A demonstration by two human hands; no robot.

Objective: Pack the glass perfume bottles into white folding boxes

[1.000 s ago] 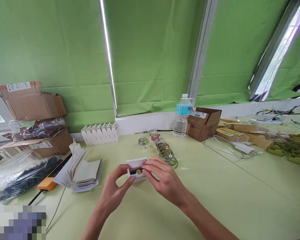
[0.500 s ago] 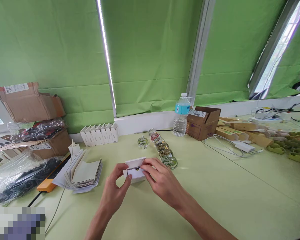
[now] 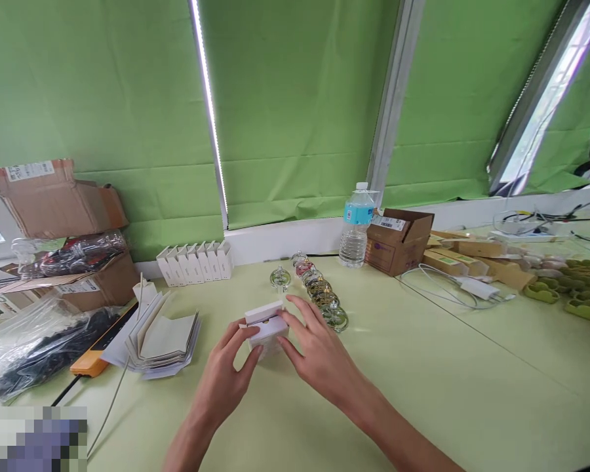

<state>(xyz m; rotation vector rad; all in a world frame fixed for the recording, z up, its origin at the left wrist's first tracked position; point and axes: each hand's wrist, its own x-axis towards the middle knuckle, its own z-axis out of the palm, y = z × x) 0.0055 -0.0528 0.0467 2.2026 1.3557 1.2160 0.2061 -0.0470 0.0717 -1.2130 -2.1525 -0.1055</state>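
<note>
Between my hands a small white carton (image 3: 269, 345) stands on the table, its lid flap tilted up at the back. My left hand (image 3: 226, 367) grips its left side, thumb low at the front and fingers at the top edge. On the right side, the fingers of my right hand (image 3: 322, 357) press near the flap and the upper corner, with the thumb against the side. What lies inside the carton is hidden. Just behind, a row of shiny, round glass-like ornaments (image 3: 319, 288) runs back, and a single clear one (image 3: 280, 278) stands to its left.
Several white cartons (image 3: 194, 265) stand in a row by the wall. Flattened white cartons (image 3: 170, 337) are stacked at left, beside an orange-ended device (image 3: 91, 360). A water bottle (image 3: 354, 226) and an open brown box (image 3: 398, 242) stand at back right, near a white charger (image 3: 476, 287).
The carton's inner flap has been pushed down and its lid has folded forward somewhat. My left fingers have moved onto the top edge; my right fingers have spread a little.
</note>
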